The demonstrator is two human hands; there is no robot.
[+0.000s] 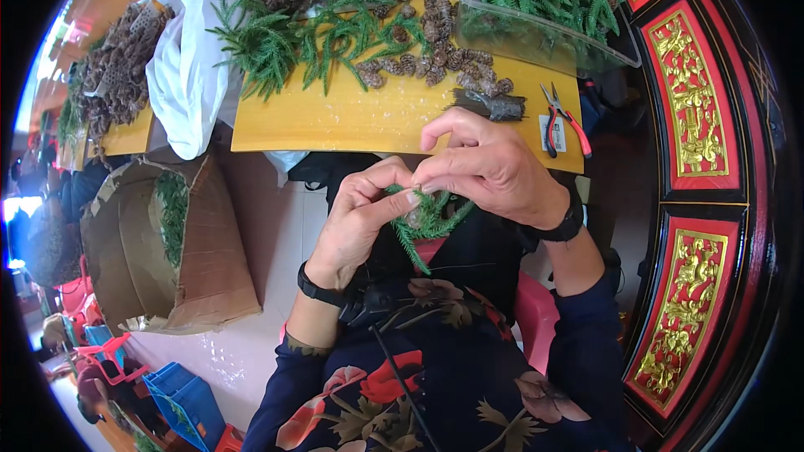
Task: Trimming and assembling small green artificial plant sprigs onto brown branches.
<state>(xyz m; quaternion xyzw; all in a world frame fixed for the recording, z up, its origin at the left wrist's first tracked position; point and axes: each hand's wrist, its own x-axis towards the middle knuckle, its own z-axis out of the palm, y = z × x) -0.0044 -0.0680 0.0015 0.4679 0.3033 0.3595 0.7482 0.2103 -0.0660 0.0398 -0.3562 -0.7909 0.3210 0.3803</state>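
Note:
Over my lap, just off the table's front edge, both hands meet at a green artificial pine sprig (425,222). My left hand (360,209) pinches the top of the sprig between thumb and forefinger. Thumb and forefinger of my right hand (498,169) press together at the same spot, its other fingers curled above. A pale brownish pine cone (413,218) partly shows among the needles, below my left thumb. Whether wire lies between the fingertips is too small to tell. Beyond my right hand, a bundle of dark wires (494,105) lies on the table.
Red-handled pliers (566,121) lie on the yellow table (335,127) at right. Loose pine cones (435,29) and green sprigs (268,42) lie farther back, with a clear bin (536,29) of sprigs. A cardboard box (213,243) stands at left; carved red panels (687,92) rise at right.

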